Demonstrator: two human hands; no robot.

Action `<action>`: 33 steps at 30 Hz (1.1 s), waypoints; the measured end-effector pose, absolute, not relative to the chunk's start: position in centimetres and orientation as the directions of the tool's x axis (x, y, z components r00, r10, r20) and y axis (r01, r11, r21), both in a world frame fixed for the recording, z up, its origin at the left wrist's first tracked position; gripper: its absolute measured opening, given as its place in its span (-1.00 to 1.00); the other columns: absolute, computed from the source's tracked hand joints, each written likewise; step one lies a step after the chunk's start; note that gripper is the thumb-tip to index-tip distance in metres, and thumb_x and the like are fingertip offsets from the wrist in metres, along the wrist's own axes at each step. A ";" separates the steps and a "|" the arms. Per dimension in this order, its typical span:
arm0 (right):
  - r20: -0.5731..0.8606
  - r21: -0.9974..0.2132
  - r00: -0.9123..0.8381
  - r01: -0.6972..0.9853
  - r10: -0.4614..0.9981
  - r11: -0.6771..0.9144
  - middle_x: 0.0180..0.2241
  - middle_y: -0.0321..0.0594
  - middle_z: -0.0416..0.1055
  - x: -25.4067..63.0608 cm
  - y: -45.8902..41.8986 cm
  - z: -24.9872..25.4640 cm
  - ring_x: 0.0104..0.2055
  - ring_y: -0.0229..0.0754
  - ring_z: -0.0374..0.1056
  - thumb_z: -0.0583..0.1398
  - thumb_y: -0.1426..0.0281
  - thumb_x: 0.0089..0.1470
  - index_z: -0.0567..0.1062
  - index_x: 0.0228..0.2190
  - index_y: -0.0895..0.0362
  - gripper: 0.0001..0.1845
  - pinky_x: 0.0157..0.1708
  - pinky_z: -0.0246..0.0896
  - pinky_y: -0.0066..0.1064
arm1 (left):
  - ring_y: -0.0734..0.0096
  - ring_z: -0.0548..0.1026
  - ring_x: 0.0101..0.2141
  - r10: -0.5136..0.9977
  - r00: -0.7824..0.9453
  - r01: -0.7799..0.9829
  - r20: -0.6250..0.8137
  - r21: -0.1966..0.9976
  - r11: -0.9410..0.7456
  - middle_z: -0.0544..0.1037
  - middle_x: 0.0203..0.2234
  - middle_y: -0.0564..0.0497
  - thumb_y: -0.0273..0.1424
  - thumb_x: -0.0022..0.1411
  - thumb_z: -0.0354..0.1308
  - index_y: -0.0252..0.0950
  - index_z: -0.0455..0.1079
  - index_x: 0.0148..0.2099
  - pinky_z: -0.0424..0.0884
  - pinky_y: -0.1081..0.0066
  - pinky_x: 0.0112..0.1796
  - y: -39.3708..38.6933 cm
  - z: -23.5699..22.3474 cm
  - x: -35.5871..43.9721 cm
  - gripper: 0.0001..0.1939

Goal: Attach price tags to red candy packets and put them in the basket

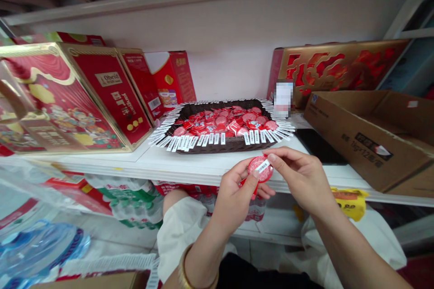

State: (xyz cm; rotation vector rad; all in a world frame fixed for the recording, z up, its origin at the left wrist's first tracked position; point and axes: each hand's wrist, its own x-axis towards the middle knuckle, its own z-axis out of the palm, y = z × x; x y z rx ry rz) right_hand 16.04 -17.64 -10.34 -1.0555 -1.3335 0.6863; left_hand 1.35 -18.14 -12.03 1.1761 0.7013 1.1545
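Observation:
My left hand [233, 196] holds a small round red-wrapped packet [255, 165] between thumb and fingers, in front of the shelf edge. A white barcode sticker [263, 166] lies across the packet's face. My right hand [307, 178] pinches at the sticker's upper right end, its thumb and forefinger touching the packet's edge. Beyond my hands, a dark woven basket [217, 146] stands on the white shelf. Many similar red packets [221, 121] are heaped in it. Rows of barcode stickers [185, 143] hang along its rim, with a gap at the front.
Red and gold gift boxes [101, 81] stand at left, another gift box [339, 65] at back right. An open cardboard carton [352, 144] and a flat black object [318, 144] are right of the basket. Below are wrapped bottles [135, 203] and a large water bottle [44, 244].

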 end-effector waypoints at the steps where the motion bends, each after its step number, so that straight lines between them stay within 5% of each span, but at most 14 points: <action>1: 0.433 -0.898 0.157 0.160 0.888 0.410 -0.45 -0.23 0.58 16.1 -17.7 -10.4 -0.44 -0.27 0.43 0.30 0.29 0.01 0.65 -0.40 0.11 -0.83 -0.39 0.34 -0.47 | 0.49 0.50 -0.57 0.941 0.310 -0.314 0.133 0.949 -0.031 0.56 -0.57 -0.01 -0.22 0.26 0.20 -0.39 0.44 0.05 0.41 0.55 -0.48 -18.1 -12.0 1.4 -0.59; 16: 0.388 -0.921 0.192 0.060 0.901 0.384 -0.53 -0.25 0.51 17.5 -18.2 -10.9 -0.52 -0.30 0.37 0.40 0.24 -0.11 0.61 -0.39 0.15 -0.74 -0.47 0.35 -0.48 | 0.53 0.52 -0.58 0.939 0.330 -0.323 0.100 0.946 0.013 0.64 -0.43 -0.07 -0.20 0.18 0.29 -0.37 0.51 -0.08 0.45 0.55 -0.48 -18.1 -11.4 2.8 -0.63; 23: 0.374 -0.924 0.268 0.022 0.888 0.383 -0.47 -0.17 0.56 18.8 -19.0 -10.4 -0.49 -0.24 0.45 0.40 0.13 -0.12 0.59 -0.39 0.17 -0.63 -0.46 0.44 -0.42 | 0.36 0.60 -0.50 0.949 0.308 -0.257 0.070 0.966 0.013 0.64 -0.46 -0.06 -0.17 0.12 0.33 -0.39 0.50 -0.11 0.56 0.41 -0.39 -17.7 -12.3 3.5 -0.59; 28: 0.419 -0.908 0.264 0.139 0.869 0.396 -0.45 -0.17 0.57 21.2 -20.6 -9.2 -0.47 -0.21 0.47 0.40 0.15 -0.09 0.58 -0.24 0.17 -0.57 -0.42 0.45 -0.40 | 0.30 0.62 -0.49 0.929 0.355 -0.204 0.106 0.978 -0.034 0.63 -0.50 -0.07 -0.18 0.12 0.32 -0.41 0.51 -0.13 0.56 0.38 -0.40 -18.0 -10.1 5.0 -0.60; 33: 0.577 -0.816 0.445 0.301 0.684 0.493 -0.39 -0.19 0.57 26.4 -22.3 -5.2 -0.44 -0.22 0.48 0.40 0.19 -0.09 0.59 -0.23 0.11 -0.62 -0.43 0.46 -0.39 | 0.39 0.62 -0.50 0.833 0.513 -0.197 0.208 0.973 -0.122 0.61 -0.40 -0.02 -0.47 0.11 0.31 -0.38 0.49 -0.10 0.57 0.45 -0.41 -17.1 -4.7 9.8 -0.73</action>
